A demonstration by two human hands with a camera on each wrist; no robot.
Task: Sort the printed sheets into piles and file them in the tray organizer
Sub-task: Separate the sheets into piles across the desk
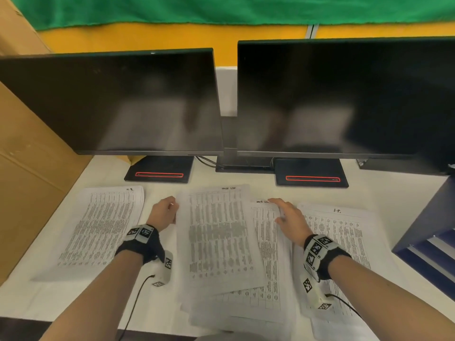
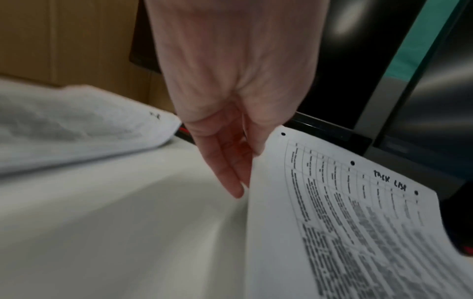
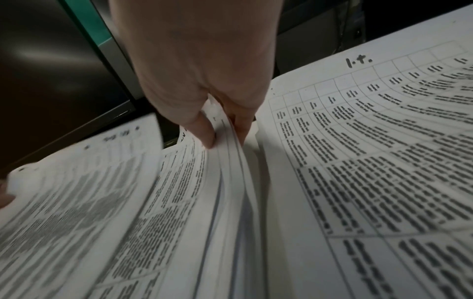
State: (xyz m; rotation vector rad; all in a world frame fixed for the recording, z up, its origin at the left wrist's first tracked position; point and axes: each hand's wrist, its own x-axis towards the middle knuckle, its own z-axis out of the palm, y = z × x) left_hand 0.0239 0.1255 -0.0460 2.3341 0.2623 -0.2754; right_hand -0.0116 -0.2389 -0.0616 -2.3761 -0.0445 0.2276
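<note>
The left hand [image 2: 225, 85] pinches the top sheet [image 1: 216, 232] at its left edge, thumb above and fingers [image 2: 227, 172] beneath, lifting that edge off the desk [image 1: 29, 299]. The right hand [image 3: 202, 66] has its fingers curled round the right edge of the middle stack [image 3: 225, 182], several sheets fanned between thumb and fingers. This looks like the sorting step: the sheet marked "task list" must next be peeled clear without dragging those under it, then laid on its pile. Both forearms reach forward from six o'clock, palms down. One pile [image 1: 103, 230] lies at nine o'clock of the stack, another [image 1: 344, 242] at three o'clock; the tray organizer [image 1: 428, 242] seems to be the blue unit further right.
</note>
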